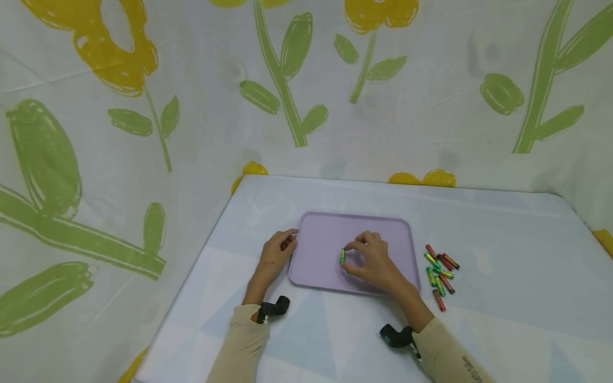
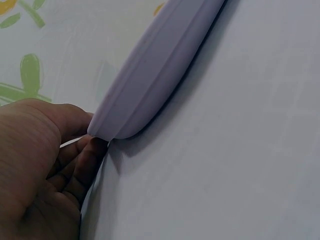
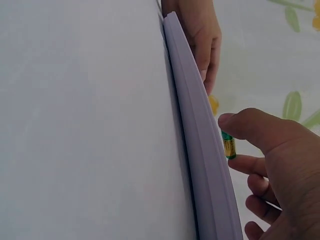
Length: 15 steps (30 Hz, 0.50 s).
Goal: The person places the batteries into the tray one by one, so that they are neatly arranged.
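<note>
Between its thumb and index finger my right hand (image 1: 375, 264) pinches a small green-and-gold battery (image 1: 342, 256) at its two ends, over the middle of a lilac tray (image 1: 316, 226). The same battery (image 3: 229, 146) shows past the tray's edge in the right wrist view, the other fingers loosely bent. My left hand (image 1: 275, 254) is at the tray's left rim. In the left wrist view its thumb lies against the rim (image 2: 107, 120) and the bent fingers reach under it. Whether the battery touches the tray's floor I cannot tell.
Several red and green batteries (image 1: 439, 274) lie in a loose heap on the pale patterned table (image 1: 507, 298), right of the tray. A flower-printed cloth (image 1: 201, 80) hangs behind and to the left. A black wrist camera (image 1: 396, 336) is strapped to each forearm.
</note>
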{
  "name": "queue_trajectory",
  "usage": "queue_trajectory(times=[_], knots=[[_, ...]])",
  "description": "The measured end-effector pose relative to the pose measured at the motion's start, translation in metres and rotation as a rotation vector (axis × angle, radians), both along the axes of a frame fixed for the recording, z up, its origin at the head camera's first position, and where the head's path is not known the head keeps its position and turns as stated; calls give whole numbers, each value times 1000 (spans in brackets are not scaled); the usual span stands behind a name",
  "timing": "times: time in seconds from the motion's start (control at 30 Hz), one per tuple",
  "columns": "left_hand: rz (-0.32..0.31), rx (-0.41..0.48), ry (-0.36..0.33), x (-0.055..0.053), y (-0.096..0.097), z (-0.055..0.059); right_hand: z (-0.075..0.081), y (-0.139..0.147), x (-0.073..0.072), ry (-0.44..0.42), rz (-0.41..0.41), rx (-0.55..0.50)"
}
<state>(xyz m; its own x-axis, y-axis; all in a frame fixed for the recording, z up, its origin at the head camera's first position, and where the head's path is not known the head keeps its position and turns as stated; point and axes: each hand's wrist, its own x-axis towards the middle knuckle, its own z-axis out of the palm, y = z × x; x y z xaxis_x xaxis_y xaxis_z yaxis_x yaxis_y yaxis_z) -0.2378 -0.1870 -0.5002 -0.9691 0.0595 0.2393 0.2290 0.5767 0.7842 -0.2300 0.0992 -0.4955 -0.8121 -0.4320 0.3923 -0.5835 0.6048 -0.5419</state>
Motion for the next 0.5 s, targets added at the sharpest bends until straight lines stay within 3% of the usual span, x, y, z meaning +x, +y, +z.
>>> queue_trajectory(times=[0.5], knots=[[-14,23,30,1,-1,-1,-4,-17,-5,-9,21,-6]])
